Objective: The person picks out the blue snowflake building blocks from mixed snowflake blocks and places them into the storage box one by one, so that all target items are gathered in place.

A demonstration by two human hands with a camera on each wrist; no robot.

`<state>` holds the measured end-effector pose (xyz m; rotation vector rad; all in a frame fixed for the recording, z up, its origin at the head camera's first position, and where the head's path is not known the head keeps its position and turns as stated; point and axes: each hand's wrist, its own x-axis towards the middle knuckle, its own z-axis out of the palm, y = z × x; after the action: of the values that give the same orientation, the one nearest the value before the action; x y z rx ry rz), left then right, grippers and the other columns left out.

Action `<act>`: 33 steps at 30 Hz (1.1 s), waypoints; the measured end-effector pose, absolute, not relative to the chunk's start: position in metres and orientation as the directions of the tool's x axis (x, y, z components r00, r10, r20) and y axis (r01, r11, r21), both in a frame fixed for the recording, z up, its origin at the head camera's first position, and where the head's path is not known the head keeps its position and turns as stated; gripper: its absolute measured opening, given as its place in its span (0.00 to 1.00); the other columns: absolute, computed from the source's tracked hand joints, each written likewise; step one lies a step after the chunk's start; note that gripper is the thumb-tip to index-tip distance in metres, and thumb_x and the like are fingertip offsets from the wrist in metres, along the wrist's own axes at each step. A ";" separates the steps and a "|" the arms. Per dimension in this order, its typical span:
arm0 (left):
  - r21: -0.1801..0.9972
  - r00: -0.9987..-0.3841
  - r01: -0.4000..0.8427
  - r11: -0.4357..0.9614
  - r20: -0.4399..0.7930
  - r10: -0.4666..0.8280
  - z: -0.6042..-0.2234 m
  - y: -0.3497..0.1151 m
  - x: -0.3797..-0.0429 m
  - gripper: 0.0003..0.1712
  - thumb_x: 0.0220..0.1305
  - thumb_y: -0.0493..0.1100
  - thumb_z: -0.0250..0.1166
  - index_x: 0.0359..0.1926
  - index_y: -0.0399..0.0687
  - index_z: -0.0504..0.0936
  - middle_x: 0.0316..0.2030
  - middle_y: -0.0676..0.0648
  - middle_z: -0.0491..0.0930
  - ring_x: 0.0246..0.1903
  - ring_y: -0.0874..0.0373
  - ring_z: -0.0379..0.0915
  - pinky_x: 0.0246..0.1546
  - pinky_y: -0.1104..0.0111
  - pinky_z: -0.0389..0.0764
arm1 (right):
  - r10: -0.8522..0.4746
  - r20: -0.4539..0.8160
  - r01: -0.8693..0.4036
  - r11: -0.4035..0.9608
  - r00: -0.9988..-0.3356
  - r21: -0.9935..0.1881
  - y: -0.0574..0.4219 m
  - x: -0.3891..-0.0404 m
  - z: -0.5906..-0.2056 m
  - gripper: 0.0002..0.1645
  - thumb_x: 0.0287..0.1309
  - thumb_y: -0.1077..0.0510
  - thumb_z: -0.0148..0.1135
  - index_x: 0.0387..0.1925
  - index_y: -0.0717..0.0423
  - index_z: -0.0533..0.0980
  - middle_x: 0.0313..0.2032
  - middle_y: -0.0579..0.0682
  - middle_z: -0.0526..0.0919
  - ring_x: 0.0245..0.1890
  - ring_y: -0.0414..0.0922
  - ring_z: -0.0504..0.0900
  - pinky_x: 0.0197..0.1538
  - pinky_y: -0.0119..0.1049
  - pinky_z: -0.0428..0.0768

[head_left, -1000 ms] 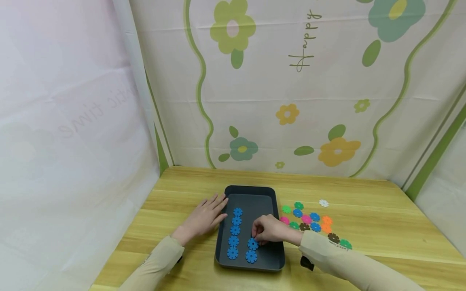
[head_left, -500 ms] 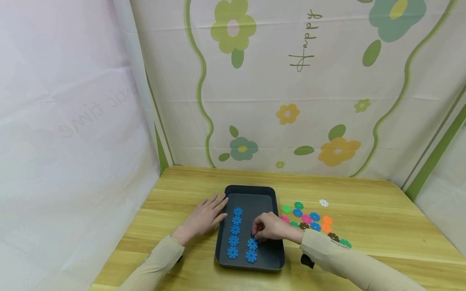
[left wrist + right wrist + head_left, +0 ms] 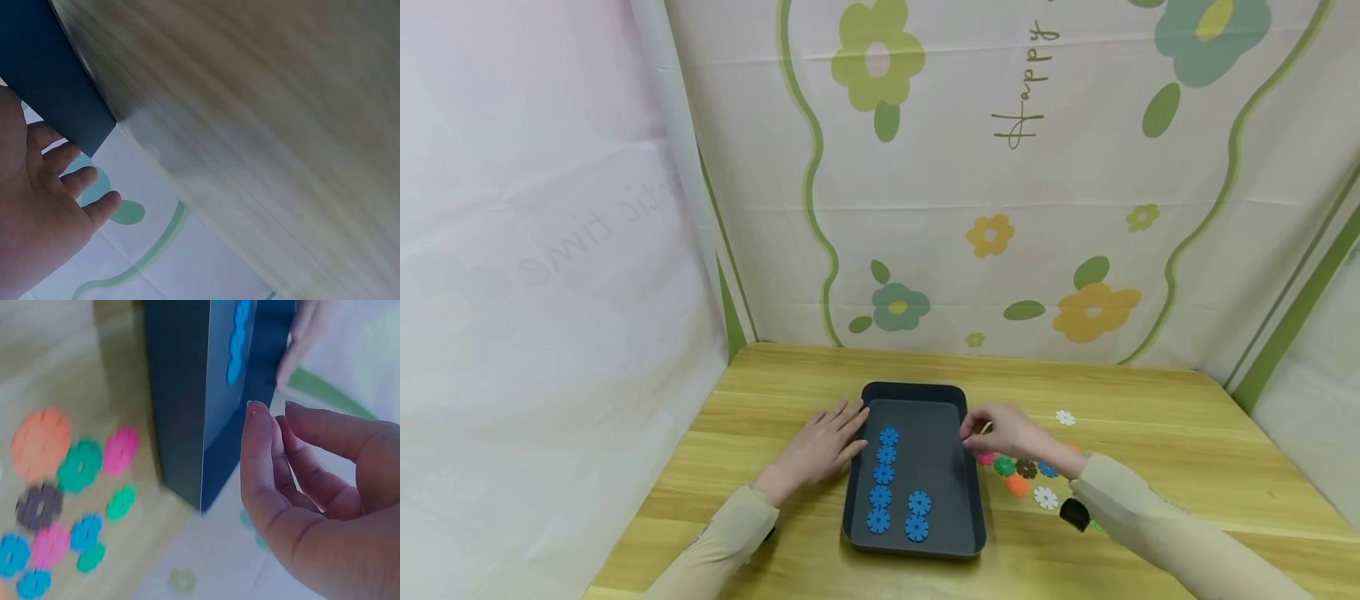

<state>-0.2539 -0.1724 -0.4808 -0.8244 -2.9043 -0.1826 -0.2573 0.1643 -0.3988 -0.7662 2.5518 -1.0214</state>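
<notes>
A dark grey tray [image 3: 934,433] lies on the wooden table. Inside it, blue snowflake-shaped discs [image 3: 883,473] form a column on the left, and two more blue discs [image 3: 918,503] sit near the front right. My left hand [image 3: 820,446] rests along the tray's left rim with its fingers extended; the left wrist view shows the fingers beside the tray's outer wall [image 3: 59,75]. Over the tray's right rim hovers my right hand [image 3: 1011,429], fingers loosely bent. In the right wrist view its thumb and fingertips stand slightly apart, with nothing visible between them.
Several loose coloured discs lie right of the tray, among them an orange disc [image 3: 1017,485], a brown disc [image 3: 1026,469] and a white disc [image 3: 1046,498]. Another white disc [image 3: 1065,417] lies farther back. My right forearm covers part of this group. A flowered curtain [image 3: 940,183] hangs behind the table.
My right hand has left the second blue disc in the right column and moved right and back, to above the tray's right rim. The left hand has stayed in place.
</notes>
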 end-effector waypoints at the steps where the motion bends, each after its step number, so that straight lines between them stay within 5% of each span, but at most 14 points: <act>1: 0.087 -0.845 0.529 0.844 0.146 0.515 -0.481 -0.173 -0.254 0.35 0.77 0.60 0.45 0.77 0.48 0.58 0.77 0.45 0.56 0.76 0.44 0.53 0.71 0.45 0.64 | -0.567 -0.056 -0.370 0.606 -0.822 -0.705 0.171 -0.259 -0.397 0.05 0.62 0.63 0.63 0.36 0.63 0.80 0.33 0.56 0.84 0.30 0.45 0.85 0.35 0.39 0.86; 5: 0.095 -0.844 0.531 0.842 0.145 0.516 -0.481 -0.173 -0.255 0.35 0.77 0.59 0.45 0.77 0.48 0.58 0.77 0.45 0.56 0.76 0.43 0.53 0.71 0.44 0.64 | -0.516 -0.052 -0.344 0.640 -0.855 -0.687 0.197 -0.264 -0.392 0.07 0.64 0.62 0.63 0.38 0.63 0.81 0.35 0.58 0.85 0.30 0.40 0.84 0.36 0.37 0.85; 12: 0.081 -0.837 0.539 0.838 0.156 0.524 -0.480 -0.173 -0.254 0.35 0.77 0.58 0.46 0.76 0.46 0.59 0.76 0.43 0.58 0.75 0.42 0.55 0.70 0.44 0.66 | -0.432 -0.046 -0.299 0.693 -0.901 -0.656 0.237 -0.271 -0.401 0.07 0.63 0.62 0.63 0.39 0.64 0.79 0.34 0.58 0.83 0.32 0.49 0.84 0.36 0.38 0.86; 20: 0.077 -0.844 0.529 0.845 0.146 0.515 -0.480 -0.172 -0.253 0.35 0.77 0.60 0.45 0.77 0.49 0.58 0.77 0.45 0.56 0.76 0.43 0.54 0.70 0.45 0.65 | -0.363 -0.049 -0.277 0.785 -0.930 -0.553 0.268 -0.287 -0.422 0.10 0.55 0.64 0.68 0.36 0.67 0.79 0.30 0.53 0.83 0.28 0.41 0.76 0.30 0.32 0.78; 33: 0.100 -0.849 0.524 0.846 0.148 0.508 -0.480 -0.172 -0.252 0.35 0.77 0.59 0.46 0.77 0.50 0.58 0.77 0.45 0.56 0.76 0.43 0.53 0.71 0.44 0.64 | -0.296 -0.155 -0.187 0.852 -0.942 -0.490 0.280 -0.296 -0.441 0.16 0.46 0.65 0.74 0.37 0.69 0.80 0.33 0.55 0.83 0.31 0.44 0.78 0.35 0.39 0.81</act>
<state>-0.2524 -0.1719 -0.4805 -0.8148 -2.9061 -0.2076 -0.2958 0.2802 -0.4414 -0.3706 2.8032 -0.7075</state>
